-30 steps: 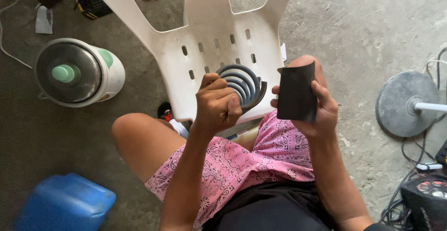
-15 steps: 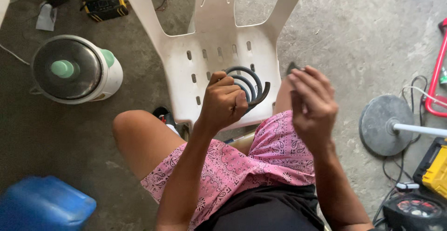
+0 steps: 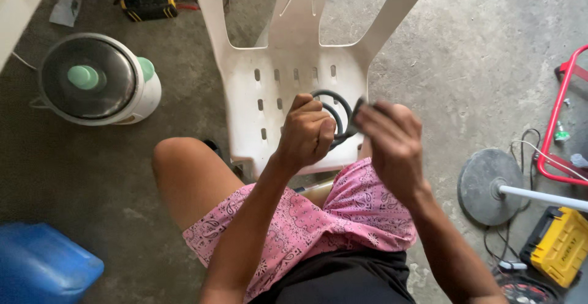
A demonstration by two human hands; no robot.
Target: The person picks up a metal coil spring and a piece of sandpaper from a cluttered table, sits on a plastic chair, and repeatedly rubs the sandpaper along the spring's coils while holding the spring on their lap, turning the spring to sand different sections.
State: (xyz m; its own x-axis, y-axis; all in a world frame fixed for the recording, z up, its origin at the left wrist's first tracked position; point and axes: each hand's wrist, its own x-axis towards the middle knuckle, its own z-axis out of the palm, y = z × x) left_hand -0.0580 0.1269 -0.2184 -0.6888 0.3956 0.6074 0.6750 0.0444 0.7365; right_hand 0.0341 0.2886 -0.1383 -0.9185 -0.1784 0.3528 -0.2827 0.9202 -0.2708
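Note:
My left hand (image 3: 306,134) is curled into a fist over the front of a white plastic chair's seat (image 3: 269,126), and nothing shows in it. Just behind its knuckles lies a black coiled ring (image 3: 334,103) on the seat. My right hand (image 3: 392,145) is blurred, with its back toward me. It grips a flat black object (image 3: 358,106), of which only an edge peeks out at the fingertips beside the coil. Both hands hover above my knees in pink patterned shorts (image 3: 343,218).
On the concrete floor are a white round appliance with a green knob (image 3: 98,78) at the left, a blue container (image 3: 43,267) at the lower left, a grey round stand base (image 3: 487,184), a yellow case (image 3: 560,243), a red frame (image 3: 560,114) and loose cables at the right.
My right hand has turned and moved left toward the coil, so the black object, plain a second ago, is now mostly hidden. My left fist stays closed.

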